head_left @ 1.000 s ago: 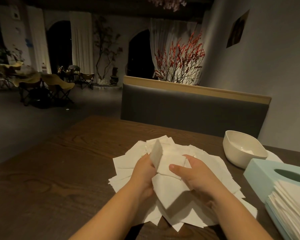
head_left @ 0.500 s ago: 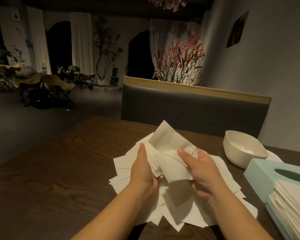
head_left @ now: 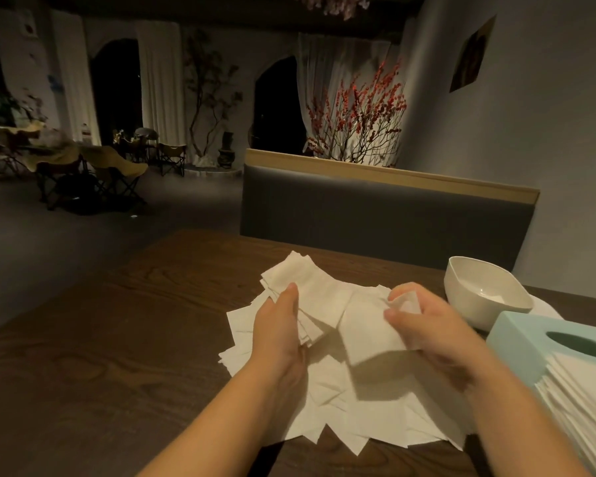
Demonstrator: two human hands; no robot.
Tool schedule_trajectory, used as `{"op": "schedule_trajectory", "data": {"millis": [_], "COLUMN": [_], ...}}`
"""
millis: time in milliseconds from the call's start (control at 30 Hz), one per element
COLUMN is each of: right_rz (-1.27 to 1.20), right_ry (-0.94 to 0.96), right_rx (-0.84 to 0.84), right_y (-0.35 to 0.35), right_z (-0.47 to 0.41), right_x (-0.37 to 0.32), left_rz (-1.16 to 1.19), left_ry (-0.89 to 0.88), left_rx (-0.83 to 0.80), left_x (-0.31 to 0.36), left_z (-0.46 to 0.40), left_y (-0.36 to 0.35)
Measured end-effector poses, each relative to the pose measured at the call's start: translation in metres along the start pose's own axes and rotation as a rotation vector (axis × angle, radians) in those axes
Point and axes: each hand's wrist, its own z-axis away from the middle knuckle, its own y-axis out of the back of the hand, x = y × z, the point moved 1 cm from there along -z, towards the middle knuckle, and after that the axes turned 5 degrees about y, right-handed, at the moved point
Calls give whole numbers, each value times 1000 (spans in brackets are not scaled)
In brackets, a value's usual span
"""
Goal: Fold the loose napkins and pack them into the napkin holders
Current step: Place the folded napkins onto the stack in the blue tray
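Note:
A heap of loose white napkins (head_left: pixel 369 418) lies on the dark wooden table (head_left: pixel 111 356). Above it my left hand (head_left: pixel 278 330) grips a small stack of folded napkins (head_left: pixel 307 287), thumb on top. My right hand (head_left: pixel 424 325) pinches a single napkin (head_left: pixel 365 328) by its far corner, and it hangs spread open between the two hands. At the right edge stands a pale blue napkin holder (head_left: pixel 530 342) with an oval opening on top; a thick stack of folded napkins (head_left: pixel 585 404) shows at its open side.
A white bowl (head_left: pixel 486 290) stands at the back right of the table, just beyond the holder. A grey padded bench back (head_left: pixel 375 211) with a wooden top rail runs behind the table. Bare wood stretches to the left of the heap.
The hands have drawn apart. The bundle that both hands held together is now split: the stack stays in my left hand and one napkin is pulled out to the right by my right hand.

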Motion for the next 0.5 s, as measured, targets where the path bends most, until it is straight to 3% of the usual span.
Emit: {"op": "schedule_trajectory", "data": {"millis": [200, 333, 500], "right_rz": [-316, -61, 30], "right_ry": [133, 186, 163], "right_rx": [-18, -132, 69], "right_y": [18, 10, -13], "right_z": [14, 19, 13], "right_x": [-15, -20, -17], "left_rz": [-232, -413, -382], "left_ry": [-4, 41, 266], "left_rx": [-151, -254, -269], "left_x": [-10, -15, -19], "left_z": [-5, 1, 3], "left_y": [-3, -3, -2]}}
